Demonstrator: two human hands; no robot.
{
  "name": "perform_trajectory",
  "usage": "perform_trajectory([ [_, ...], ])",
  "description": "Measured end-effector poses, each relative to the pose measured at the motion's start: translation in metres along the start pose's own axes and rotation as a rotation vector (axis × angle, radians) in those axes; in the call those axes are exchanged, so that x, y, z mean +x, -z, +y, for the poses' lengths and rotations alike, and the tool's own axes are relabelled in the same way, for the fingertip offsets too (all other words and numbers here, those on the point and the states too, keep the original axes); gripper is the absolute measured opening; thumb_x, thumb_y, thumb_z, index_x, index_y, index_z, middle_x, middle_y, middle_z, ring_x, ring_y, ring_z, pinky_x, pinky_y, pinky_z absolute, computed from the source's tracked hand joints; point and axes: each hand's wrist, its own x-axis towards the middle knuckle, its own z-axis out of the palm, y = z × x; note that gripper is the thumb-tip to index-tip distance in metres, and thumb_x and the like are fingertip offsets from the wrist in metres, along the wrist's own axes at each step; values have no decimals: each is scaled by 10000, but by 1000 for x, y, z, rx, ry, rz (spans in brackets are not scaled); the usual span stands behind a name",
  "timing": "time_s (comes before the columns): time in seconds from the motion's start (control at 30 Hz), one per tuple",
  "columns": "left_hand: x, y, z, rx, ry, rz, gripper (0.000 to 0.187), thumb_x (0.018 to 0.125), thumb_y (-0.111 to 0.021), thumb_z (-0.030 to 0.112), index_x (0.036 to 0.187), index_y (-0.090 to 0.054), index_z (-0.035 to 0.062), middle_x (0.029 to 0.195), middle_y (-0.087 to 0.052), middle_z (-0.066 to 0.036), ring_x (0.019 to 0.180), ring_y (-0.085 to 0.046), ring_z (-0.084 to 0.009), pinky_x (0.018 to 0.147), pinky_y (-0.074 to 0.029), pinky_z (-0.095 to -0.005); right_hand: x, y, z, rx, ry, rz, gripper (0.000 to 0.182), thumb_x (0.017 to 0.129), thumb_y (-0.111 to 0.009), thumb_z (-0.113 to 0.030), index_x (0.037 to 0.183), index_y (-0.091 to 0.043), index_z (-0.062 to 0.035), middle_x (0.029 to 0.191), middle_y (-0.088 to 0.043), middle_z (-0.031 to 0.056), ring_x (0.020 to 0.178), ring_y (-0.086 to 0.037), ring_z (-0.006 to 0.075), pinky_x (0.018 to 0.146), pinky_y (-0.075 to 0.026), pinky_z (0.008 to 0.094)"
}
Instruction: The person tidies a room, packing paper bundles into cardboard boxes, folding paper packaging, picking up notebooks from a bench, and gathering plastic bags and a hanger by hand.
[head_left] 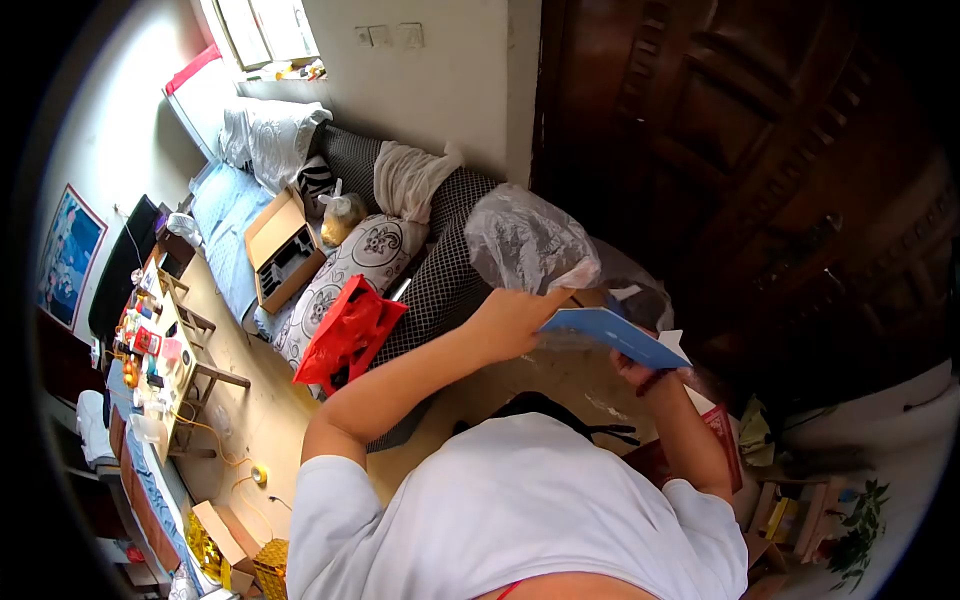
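A light-blue flat box [615, 335] is held tilted in front of my chest, a white flap [672, 343] standing open at its right end. My left hand [520, 318] is closed at the box's left end, one finger stretched toward the clear plastic bag [530, 240] behind it. Under the right end, my right hand [632, 371] grips the box from below; a dark red band circles that wrist. Something brown [590, 297] shows just behind the box's upper edge, partly hidden.
A dark wooden door [740, 150] stands ahead on the right. To the left, a sofa [345, 155] bears an open cardboard box [275, 235], a red plastic bag [350, 330] and cushions. A cluttered low table [180, 370] is further left, with a cable on the floor. A plant [860, 525] is at lower right.
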Motion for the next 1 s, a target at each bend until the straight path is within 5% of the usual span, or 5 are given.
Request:
perform_trajectory([
  [0.3,-33,-28,1,-8,408,210,744,804,-497,99,1433,-101,78,596,-596,-151,534,-595,-330,489,-460,-432,63,45,-4,-185,206,306,120,840,-623,-169,828,-541,-83,713,-593,24,560,-563,166,480,-479,270],
  [0.43,-35,-49,46,-103,119,6,762,783,-506,76,1428,-99,74,635,-595,-138,532,-588,-332,486,-460,-424,83,29,11,110,415,303,289,821,-629,-186,1069,-519,-86,978,-564,69,803,-565,200,588,-472,294],
  [0.6,-31,-71,67,-266,-451,198,552,762,-521,73,1304,-420,111,678,-562,-122,621,-576,-304,550,-459,-391,88,0,35,-146,364,311,383,816,-632,-173,1147,-456,-93,1020,-551,84,841,-563,210,634,-478,316],
  [0.87,-38,-49,41,-426,-135,406,226,778,-545,56,995,-555,118,807,-562,-78,778,-534,-284,719,-426,-383,94,24,13,-976,250,657,544,808,-636,-153,1271,-357,-103,1088,-531,107,903,-559,227,707,-488,351],
  [1.0,-48,-47,33,-581,-97,419,168,811,-535,65,969,-563,117,878,-594,-69,823,-551,-280,744,-432,-385,123,108,-8,-1152,275,645,662,808,-624,-120,1349,-242,-134,1161,-487,130,959,-545,246,744,-493,382],
])
